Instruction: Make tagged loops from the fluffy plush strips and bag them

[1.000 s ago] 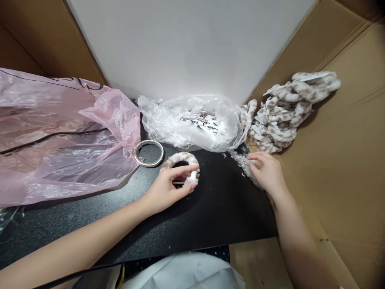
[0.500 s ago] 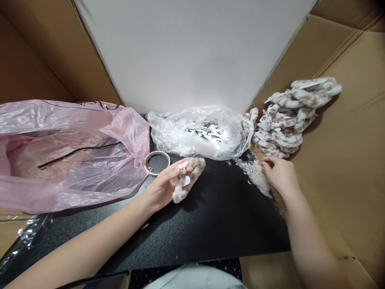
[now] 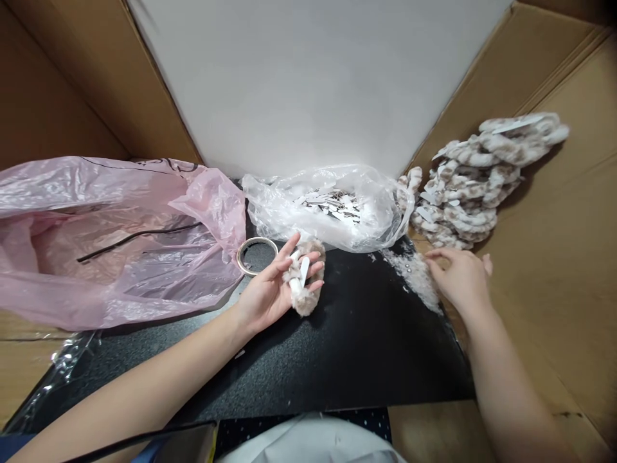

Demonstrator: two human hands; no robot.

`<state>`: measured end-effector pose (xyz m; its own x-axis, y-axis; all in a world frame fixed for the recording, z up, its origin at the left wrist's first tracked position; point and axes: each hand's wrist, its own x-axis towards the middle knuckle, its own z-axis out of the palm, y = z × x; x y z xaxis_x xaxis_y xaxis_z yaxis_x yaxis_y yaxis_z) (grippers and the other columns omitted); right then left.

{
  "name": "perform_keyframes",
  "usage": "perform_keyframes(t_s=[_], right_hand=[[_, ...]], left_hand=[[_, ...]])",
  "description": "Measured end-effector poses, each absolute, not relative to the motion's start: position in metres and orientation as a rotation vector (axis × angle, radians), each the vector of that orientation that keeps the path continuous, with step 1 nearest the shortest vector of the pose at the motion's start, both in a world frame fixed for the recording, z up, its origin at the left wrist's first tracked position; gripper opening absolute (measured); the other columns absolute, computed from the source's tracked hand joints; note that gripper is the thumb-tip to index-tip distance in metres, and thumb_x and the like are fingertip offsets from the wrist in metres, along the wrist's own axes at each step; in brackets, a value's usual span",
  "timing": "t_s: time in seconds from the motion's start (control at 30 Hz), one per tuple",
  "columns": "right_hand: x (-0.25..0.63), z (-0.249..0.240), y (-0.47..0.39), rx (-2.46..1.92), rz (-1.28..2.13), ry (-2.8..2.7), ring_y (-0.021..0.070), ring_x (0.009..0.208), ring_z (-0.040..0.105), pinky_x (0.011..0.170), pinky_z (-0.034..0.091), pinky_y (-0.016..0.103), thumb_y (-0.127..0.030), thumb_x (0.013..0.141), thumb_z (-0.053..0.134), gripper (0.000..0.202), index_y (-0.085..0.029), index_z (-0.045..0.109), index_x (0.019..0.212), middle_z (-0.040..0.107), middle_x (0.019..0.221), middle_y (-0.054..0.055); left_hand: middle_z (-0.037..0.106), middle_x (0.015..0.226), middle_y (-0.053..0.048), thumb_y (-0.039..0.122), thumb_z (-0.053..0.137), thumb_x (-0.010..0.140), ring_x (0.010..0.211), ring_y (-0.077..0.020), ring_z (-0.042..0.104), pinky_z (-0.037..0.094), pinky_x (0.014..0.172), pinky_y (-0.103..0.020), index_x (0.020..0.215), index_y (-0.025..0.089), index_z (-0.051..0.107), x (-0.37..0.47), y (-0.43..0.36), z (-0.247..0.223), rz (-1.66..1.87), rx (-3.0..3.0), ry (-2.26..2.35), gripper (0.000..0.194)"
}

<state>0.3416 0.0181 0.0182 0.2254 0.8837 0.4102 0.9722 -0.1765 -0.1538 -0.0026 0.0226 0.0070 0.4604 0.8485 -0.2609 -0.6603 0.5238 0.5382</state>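
My left hand [image 3: 277,286] is palm up over the black table, its fingers spread under a fluffy white and brown item [image 3: 304,302] that carries a white tag [image 3: 304,271]. The item rests across the fingers. At the table's right edge, my right hand [image 3: 456,276] is bent with thumb and forefinger close together, beside a patch of white fluff [image 3: 414,280]; whatever may be between the fingertips is too small to make out. Several similar fluffy items [image 3: 472,186] with white tags are heaped behind my right hand.
A clear plastic bag [image 3: 332,206] with many small white tags lies at the back middle. A pink plastic bag [image 3: 193,276] with a black strip covers the left. A tape ring [image 3: 258,256] sits between them. Cardboard walls [image 3: 554,289] flank the black table [image 3: 366,347].
My left hand has opened its fingers, and the fluffy item has turned on it, its tag now more upright. My right hand has lifted its outer fingers. The view has shifted slightly.
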Motion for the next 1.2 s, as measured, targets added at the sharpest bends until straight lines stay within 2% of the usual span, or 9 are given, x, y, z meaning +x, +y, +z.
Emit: perform_keyframes(t_s=[0.2, 0.3, 0.37, 0.47, 0.6, 0.73, 0.93, 1.1, 1.2], right_hand=[[0.333, 0.018, 0.017, -2.181, -0.362, -1.690, 0.0316, 0.090, 0.060, 0.104, 0.020, 0.068, -0.031, 0.080, 0.055, 0.020, -0.020, 0.073, 0.079, 0.070, 0.081, 0.010], [0.335, 0.015, 0.018, -2.137, -0.402, -1.748, 0.0360, 0.105, 0.055, 0.103, 0.015, 0.073, -0.029, 0.076, 0.058, 0.023, -0.021, 0.072, 0.094, 0.068, 0.108, 0.012], [0.338, 0.014, 0.019, -2.155, -0.364, -1.751, 0.0341, 0.096, 0.059, 0.103, 0.015, 0.073, -0.030, 0.077, 0.058, 0.018, -0.021, 0.072, 0.085, 0.071, 0.094, 0.011], [0.335, 0.018, 0.018, -2.128, -0.308, -1.719, 0.0310, 0.085, 0.062, 0.104, 0.016, 0.071, -0.033, 0.081, 0.057, 0.020, -0.021, 0.071, 0.074, 0.070, 0.075, 0.008], [0.290, 0.031, 0.000, -1.641, -0.019, -1.971, 0.0313, 0.120, 0.053, 0.104, 0.035, 0.056, -0.037, 0.081, 0.064, 0.034, -0.022, 0.065, 0.111, 0.060, 0.130, 0.011], [0.221, 0.028, -0.021, -1.222, 0.436, -2.180, 0.0248, 0.116, 0.058, 0.100, 0.046, 0.043, -0.036, 0.078, 0.073, 0.061, -0.023, 0.049, 0.132, 0.061, 0.128, 0.009], [0.190, 0.024, -0.015, -1.166, 0.639, -1.909, 0.0171, 0.086, 0.068, 0.078, 0.053, 0.029, -0.017, 0.088, 0.057, 0.014, -0.020, 0.065, 0.100, 0.072, 0.094, 0.003], [0.196, 0.035, -0.013, -1.175, 1.109, -1.782, 0.0146, 0.076, 0.068, 0.070, 0.055, 0.026, -0.026, 0.094, 0.050, 0.021, -0.020, 0.063, 0.109, 0.071, 0.087, 0.002], [0.193, 0.036, -0.015, -1.148, 0.952, -1.880, 0.0176, 0.090, 0.066, 0.080, 0.054, 0.031, -0.023, 0.087, 0.060, 0.029, -0.020, 0.059, 0.116, 0.069, 0.101, 0.005]], left_hand=[[0.061, 0.129, -0.006, 0.006, 0.053, 0.076, 0.124, -0.0235, 0.055, 0.047, 0.099, -0.043, 0.131, 0.028, 0.051, -0.001, 0.016, 0.006, 0.973, 0.522, 0.494, 0.059], [0.054, 0.139, -0.003, -0.003, 0.052, 0.063, 0.134, -0.0245, 0.045, 0.043, 0.105, -0.041, 0.133, 0.032, 0.049, 0.001, 0.011, 0.004, 0.958, 0.650, 0.507, 0.078], [0.050, 0.142, -0.002, -0.001, 0.057, 0.069, 0.135, -0.0250, 0.043, 0.041, 0.106, -0.040, 0.133, 0.035, 0.049, 0.002, 0.008, 0.003, 0.958, 0.744, 0.539, 0.074], [0.049, 0.143, -0.004, 0.011, 0.064, 0.080, 0.130, -0.0252, 0.049, 0.041, 0.105, -0.039, 0.132, 0.035, 0.047, 0.002, 0.007, 0.002, 0.972, 0.903, 0.581, 0.060], [0.060, 0.128, -0.008, 0.023, 0.066, 0.084, 0.111, -0.0217, 0.063, 0.048, 0.096, -0.033, 0.128, 0.027, 0.048, 0.004, 0.007, 0.000, 1.006, 1.104, 0.693, 0.048], [0.068, 0.100, -0.004, 0.024, 0.066, 0.081, 0.086, -0.0178, 0.066, 0.051, 0.077, -0.026, 0.119, 0.022, 0.058, 0.003, 0.005, -0.002, 1.071, 1.326, 0.931, 0.039], [0.058, 0.059, 0.001, 0.026, 0.067, 0.075, 0.053, -0.0135, 0.050, 0.038, 0.055, -0.026, 0.090, 0.021, 0.073, -0.010, 0.011, 0.004, 1.056, 2.105, 1.208, 0.016], [0.065, 0.088, -0.007, 0.026, 0.064, 0.079, 0.081, -0.0210, 0.059, 0.045, 0.074, -0.031, 0.099, 0.019, 0.070, -0.013, 0.012, 0.013, 1.206, 2.439, 1.076, 0.022], [0.069, 0.088, -0.004, 0.017, 0.056, 0.087, 0.074, -0.0142, 0.063, 0.047, 0.067, -0.023, 0.102, 0.017, 0.063, -0.011, 0.008, 0.013, 1.146, 2.341, 0.975, 0.016]])
